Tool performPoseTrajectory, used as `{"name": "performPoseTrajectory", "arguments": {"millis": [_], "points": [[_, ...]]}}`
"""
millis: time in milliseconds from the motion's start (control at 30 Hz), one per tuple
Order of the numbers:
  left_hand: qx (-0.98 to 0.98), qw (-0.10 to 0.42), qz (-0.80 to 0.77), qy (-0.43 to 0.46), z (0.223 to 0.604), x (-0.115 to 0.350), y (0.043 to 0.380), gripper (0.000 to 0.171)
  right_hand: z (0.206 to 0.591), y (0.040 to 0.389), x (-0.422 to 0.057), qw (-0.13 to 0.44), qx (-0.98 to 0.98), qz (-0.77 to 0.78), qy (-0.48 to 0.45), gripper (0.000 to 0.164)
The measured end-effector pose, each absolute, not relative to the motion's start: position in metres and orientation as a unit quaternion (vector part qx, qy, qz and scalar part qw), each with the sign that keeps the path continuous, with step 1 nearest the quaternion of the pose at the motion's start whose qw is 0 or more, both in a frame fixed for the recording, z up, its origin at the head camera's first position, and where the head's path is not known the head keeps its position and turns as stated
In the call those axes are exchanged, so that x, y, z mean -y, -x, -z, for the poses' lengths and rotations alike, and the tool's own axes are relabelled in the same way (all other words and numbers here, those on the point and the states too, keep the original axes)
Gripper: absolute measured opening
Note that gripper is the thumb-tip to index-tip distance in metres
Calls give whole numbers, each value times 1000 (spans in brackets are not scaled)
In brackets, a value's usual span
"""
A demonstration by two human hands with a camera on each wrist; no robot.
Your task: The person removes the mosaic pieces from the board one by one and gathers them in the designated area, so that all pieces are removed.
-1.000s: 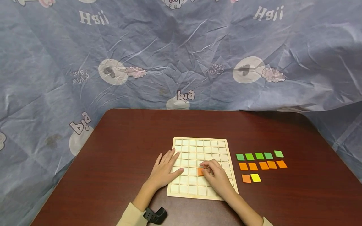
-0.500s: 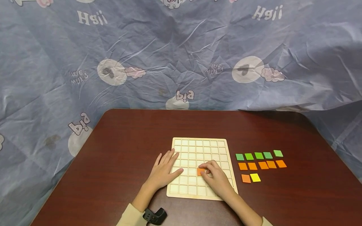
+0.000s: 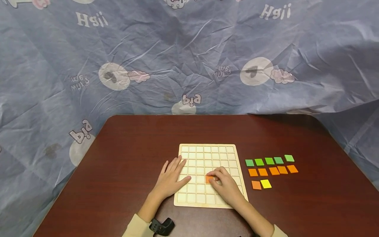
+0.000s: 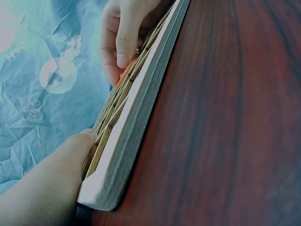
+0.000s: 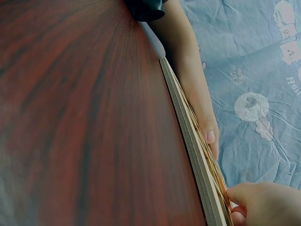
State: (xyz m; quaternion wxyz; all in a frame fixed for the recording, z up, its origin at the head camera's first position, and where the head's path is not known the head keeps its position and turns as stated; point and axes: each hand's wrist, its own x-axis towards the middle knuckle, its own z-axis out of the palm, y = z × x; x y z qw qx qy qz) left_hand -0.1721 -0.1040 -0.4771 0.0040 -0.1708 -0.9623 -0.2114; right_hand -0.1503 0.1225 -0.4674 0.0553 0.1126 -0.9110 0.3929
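Observation:
A pale wooden grid board (image 3: 200, 189) lies flat on the dark red-brown table. My left hand (image 3: 168, 180) rests on its left side with fingers spread, the thumb reaching in over the cells. Over the middle of the grid, my right hand (image 3: 225, 187) pinches an orange square tile (image 3: 209, 179) between thumb and fingertips, the tile lying at one cell. In the left wrist view the right fingers (image 4: 123, 56) touch the orange tile low against the board. Part of the tile is hidden by the right fingers and thumb.
Right of the board lie loose square tiles in rows: several green ones (image 3: 269, 161), several orange ones (image 3: 262, 172), a darker orange one (image 3: 256, 185) and a yellow one (image 3: 266, 184). A patterned grey-blue cloth (image 3: 165, 49) hangs behind the table. A black band (image 3: 162, 226) is on the left wrist.
My right fingertips have come down and closed onto the orange tile, which stays at the same cell. The left hand keeps its place; the head view has shifted slightly.

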Motion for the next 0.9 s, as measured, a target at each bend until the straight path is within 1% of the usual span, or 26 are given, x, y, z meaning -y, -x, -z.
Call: {"name": "performPoseTrajectory", "arguments": {"millis": [167,367,667,900], "points": [[962,13,209,175,480,105,173,69,469,151,-123,59,912,-389,-115,11],[964,6,203,170,478,104,173,70,470,152,-123,60,912,-388,-118,11],[964,4,205,167,476,104,172,69,472,153,-123,74,909,-387,-136,16],[965,7,203,169,478,104,173,70,471,153,-124,80,902,-396,-150,16]]}}
